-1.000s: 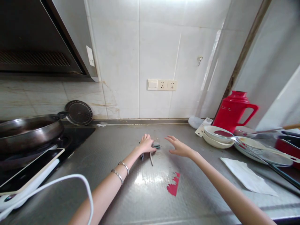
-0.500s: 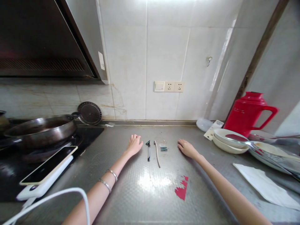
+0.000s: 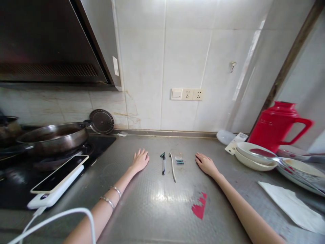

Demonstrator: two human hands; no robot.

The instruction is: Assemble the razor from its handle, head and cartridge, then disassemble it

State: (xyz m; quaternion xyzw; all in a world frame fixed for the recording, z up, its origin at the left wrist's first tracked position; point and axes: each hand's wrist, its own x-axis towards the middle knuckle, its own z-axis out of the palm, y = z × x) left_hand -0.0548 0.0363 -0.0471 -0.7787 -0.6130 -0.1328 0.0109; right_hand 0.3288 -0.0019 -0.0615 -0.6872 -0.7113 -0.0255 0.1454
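Observation:
My left hand (image 3: pixel 140 160) rests flat on the metal counter with its fingers apart, holding nothing. To its right lies a razor (image 3: pixel 164 166) with a dark head and a slim handle. Beside the razor is a thin, whitish, slightly curved stick (image 3: pixel 173 169) with a small head at its far end; I cannot make out its exact kind. A small clear plastic case (image 3: pixel 179 160) with dark teal strips inside comes after that. My right hand (image 3: pixel 205 164) lies palm down to the right of the case, fingers stretched out, empty and not touching it.
A stove with a steel pan (image 3: pixel 54 137) stands at left, a phone (image 3: pixel 59 174) on a white power bank (image 3: pixel 56 189) before it. Stacked bowls (image 3: pixel 254 162), a red thermos (image 3: pixel 276 127) and a white paper (image 3: pixel 289 205) are at right. A red patch (image 3: pixel 199 206) marks the counter (image 3: pixel 152 220).
My left hand has shifted left, away from the razor, and its fingers have spread. The whole view has turned slightly left. My right hand stays in place, and the small items have not moved.

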